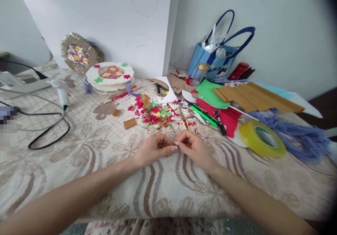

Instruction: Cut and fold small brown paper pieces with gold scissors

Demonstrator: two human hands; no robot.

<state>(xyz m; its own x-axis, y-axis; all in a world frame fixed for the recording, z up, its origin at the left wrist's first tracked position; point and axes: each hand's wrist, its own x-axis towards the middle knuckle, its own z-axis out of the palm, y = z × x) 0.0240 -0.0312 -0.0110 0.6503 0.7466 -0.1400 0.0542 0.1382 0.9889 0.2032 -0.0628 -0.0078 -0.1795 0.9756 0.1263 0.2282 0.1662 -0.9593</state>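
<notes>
Cloth [86, 147]: beige, patterned with brown flowers, curved stripes and a small grid; tape roll [262, 138]: yellow with green print inside; yarn [295, 133]: lavender-blue. Bag [210, 61]: light blue with dark blue handles; paper sheets: green [209, 93], red [228, 117] and tan [258, 97]; scraps [154, 112]: red, green, yellow. Plates [110, 75] were white with red, yellow and green flowers; glue gun [61, 91] white, cable [50, 129] black, marker [204, 115] bright green.

A patterned cloth [86, 150] is spread over the worktop, on which a tape roll [262, 138], paper scraps [155, 113], decorated plates [110, 75] and a glue gun [61, 90] are laid.
</notes>
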